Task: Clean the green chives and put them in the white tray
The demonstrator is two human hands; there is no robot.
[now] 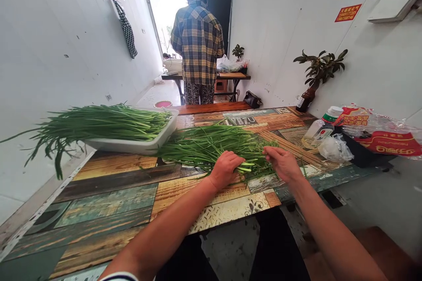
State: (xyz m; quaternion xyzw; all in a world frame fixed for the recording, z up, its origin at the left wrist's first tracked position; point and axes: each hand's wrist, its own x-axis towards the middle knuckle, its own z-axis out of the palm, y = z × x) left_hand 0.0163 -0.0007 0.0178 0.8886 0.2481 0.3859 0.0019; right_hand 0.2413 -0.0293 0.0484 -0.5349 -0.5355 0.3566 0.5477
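Note:
A loose pile of green chives lies across the middle of the patterned table. My left hand rests on the near end of the pile, fingers curled round a few stalks. My right hand is just to the right, fingers pinched on stalks at the pile's cut ends. A white tray at the left holds a second, neater bundle of chives that hangs over the table's left edge.
A bundle of thin wooden skewers lies right of the pile. A plastic bottle, plastic bags and a bottle with a leafy branch stand at the right. A person in a plaid shirt stands at a far table.

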